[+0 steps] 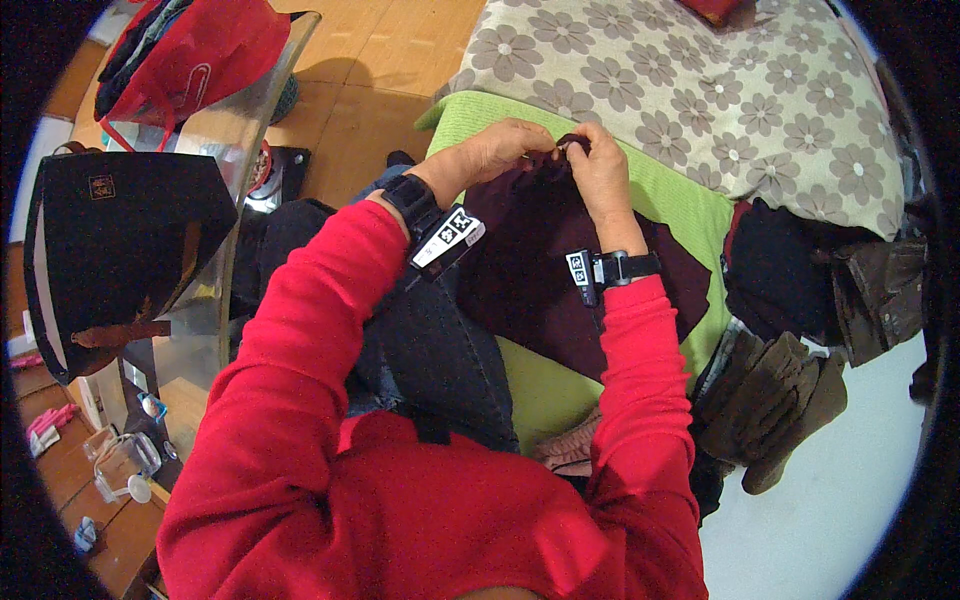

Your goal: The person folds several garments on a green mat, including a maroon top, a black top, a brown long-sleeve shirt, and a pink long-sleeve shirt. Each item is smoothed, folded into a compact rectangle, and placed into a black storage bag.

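Note:
A dark maroon garment (530, 250) lies spread over a lime-green cover (660, 190) in front of me. Its far edge is bunched up and lifted between my hands. My left hand (500, 147) pinches that edge from the left, fingers closed. Close beside it, my right hand (600, 165) grips the same bunched edge with thumb and fingers together. The rest of the cloth hangs down and runs under my right forearm. What kind of garment it is, I cannot tell. Both wrists carry black straps with small marker-bearing devices.
A flower-patterned cloth (700, 80) covers the surface at the far right. Folded dark and brown clothes (770, 400) are piled on the right. At the left, a black bag (130, 250) and a red bag (210, 70) holding clothes stand on a glass-topped table (215, 340).

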A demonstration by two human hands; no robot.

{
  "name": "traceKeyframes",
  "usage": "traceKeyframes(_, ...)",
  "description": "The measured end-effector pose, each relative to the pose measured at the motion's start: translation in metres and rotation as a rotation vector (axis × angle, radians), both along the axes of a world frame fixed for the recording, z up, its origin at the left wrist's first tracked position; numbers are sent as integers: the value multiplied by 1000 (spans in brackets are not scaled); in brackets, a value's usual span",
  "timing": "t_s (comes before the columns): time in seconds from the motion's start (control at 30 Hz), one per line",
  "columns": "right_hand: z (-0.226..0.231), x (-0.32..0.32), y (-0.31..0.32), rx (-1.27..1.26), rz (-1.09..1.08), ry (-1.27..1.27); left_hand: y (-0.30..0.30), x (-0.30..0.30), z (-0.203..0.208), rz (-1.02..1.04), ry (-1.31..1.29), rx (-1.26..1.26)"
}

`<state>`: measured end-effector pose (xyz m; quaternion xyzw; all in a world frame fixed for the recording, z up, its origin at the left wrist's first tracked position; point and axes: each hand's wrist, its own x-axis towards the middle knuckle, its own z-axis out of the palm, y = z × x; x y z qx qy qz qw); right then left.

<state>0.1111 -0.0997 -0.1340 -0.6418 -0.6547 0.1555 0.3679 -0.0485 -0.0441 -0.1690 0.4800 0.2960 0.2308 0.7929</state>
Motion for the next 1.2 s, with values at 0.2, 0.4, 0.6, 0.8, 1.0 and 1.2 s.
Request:
traceKeyframes(0.2,-2,-1,8,-145,-27,253,2,7,-1,22,-81,-72)
traceKeyframes(0.4,-5,2,8,-136,-3,322,4,8,1,-112,-125,-114)
traceKeyframes(0.6,-11,1,7,-140,26,322,5,6,-2,-2,59,-19)
traceKeyframes(0.8,-11,2,1,-204,25,479,13,3,-1,214,205,144)
traceKeyframes(1.0,-6,-2,-14,-266,-142,673,23,-9,5,336,223,58)
traceKeyframes(1.2,-7,-7,-42,-330,-193,480,32,-19,7,451,389,224)
